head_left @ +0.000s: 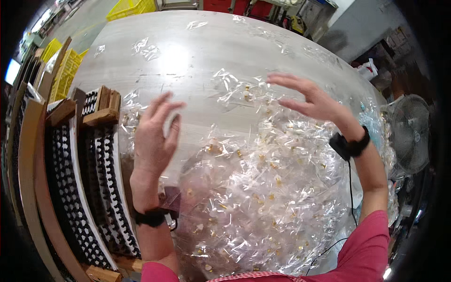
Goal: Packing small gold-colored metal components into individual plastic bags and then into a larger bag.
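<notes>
A broad heap of clear, crinkly plastic packets with small gold and white pieces inside spreads over the table. Above the table at the heap's left side is my left hand, empty, with its fingers apart. My right hand hovers by the heap's far edge, thumb and fingers spread and nothing between them. Below its fingers lies a loose cluster of packets. Whether the fingertips touch any packet, I cannot tell. Each wrist wears a black band with a small device.
Wood-framed racks with rows of black and white pieces stand along the left. Yellow crates are behind them. A few packets are scattered across the far pale tabletop. At the right stands a fan. A cable hangs by my right arm.
</notes>
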Motion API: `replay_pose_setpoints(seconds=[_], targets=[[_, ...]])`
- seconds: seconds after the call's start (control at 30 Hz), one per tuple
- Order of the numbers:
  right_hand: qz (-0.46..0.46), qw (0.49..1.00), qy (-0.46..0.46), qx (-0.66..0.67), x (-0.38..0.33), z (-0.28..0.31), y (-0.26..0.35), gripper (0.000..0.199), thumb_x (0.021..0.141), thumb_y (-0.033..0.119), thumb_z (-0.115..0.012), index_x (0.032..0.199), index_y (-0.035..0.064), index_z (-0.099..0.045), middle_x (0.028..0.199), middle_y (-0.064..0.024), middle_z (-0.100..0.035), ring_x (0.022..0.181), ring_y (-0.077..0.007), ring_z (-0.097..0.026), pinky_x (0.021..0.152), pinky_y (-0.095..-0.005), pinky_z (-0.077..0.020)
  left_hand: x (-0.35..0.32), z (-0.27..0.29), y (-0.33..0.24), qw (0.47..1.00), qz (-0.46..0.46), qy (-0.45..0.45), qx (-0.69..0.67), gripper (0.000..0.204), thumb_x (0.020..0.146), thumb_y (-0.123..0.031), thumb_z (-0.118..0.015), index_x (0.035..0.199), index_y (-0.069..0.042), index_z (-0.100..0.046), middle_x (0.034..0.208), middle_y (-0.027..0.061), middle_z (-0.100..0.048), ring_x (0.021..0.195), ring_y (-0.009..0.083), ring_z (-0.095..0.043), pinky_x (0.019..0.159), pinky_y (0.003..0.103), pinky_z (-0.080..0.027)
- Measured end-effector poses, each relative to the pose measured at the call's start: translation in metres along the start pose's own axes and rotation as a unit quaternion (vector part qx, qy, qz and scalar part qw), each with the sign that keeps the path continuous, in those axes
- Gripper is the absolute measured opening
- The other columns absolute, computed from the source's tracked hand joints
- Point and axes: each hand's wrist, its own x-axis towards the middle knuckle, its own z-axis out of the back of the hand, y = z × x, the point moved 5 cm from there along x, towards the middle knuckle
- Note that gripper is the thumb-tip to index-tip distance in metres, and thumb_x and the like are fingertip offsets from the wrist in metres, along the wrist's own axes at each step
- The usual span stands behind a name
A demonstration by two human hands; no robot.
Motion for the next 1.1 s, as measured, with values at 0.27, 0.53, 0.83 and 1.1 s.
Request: replay_pose_setpoints(seconds=[0.27,0.53,0.83,1.1], targets=[[-0.147,0.963,0.174,-0.141,0.070,-0.097,-0.082,0.073,0.086,0.074,-0.043,0.147,0.0355,-0.036,0.160,-0.0121,-0.014,0.146,-0.0400,-0.011,0.114,-0.0643,-0.0182,-0.035,-0.028,0.148,0.909,0.272,-0.028,0.314,0.061,0.096,-0.055,-0.045,0.149,-0.025,-0.035,0.160,0.0170,-0.012,0.147,0.0373,-0.009,0.118,0.052,-0.013],[-0.078,0.971,0.138,0.181,-0.046,-0.038,-0.021,0.043,0.097,0.041,-0.055,0.134,0.0185,-0.057,0.143,-0.0120,-0.049,0.132,-0.0284,-0.046,0.111,-0.0397,-0.0354,-0.042,-0.060,-0.015,0.953,0.136,0.233,-0.139,0.044,0.100,-0.041,-0.044,0.136,-0.018,-0.055,0.149,0.0119,-0.042,0.142,0.0356,-0.029,0.118,0.049,-0.014],[-0.403,0.900,-0.150,0.070,-0.206,0.031,-0.213,0.062,0.097,0.057,-0.042,0.146,0.0200,-0.041,0.152,-0.0138,-0.036,0.143,-0.0327,-0.027,0.116,-0.0434,-0.0250,0.116,-0.169,-0.145,0.947,-0.193,0.256,0.007,0.052,0.097,-0.044,-0.051,0.141,-0.018,-0.048,0.155,0.0150,-0.030,0.142,0.0342,-0.028,0.113,0.046,-0.030],[-0.284,0.947,-0.152,-0.007,-0.218,-0.034,-0.171,0.054,0.097,0.029,-0.052,0.147,0.0140,-0.039,0.156,-0.0104,-0.031,0.148,-0.0307,-0.014,0.119,-0.0445,-0.0130,0.145,-0.322,-0.119,0.920,-0.224,0.321,0.002,0.069,0.095,-0.062,-0.034,0.152,-0.023,-0.030,0.160,0.0147,-0.017,0.148,0.0364,-0.009,0.118,0.056,-0.006]])
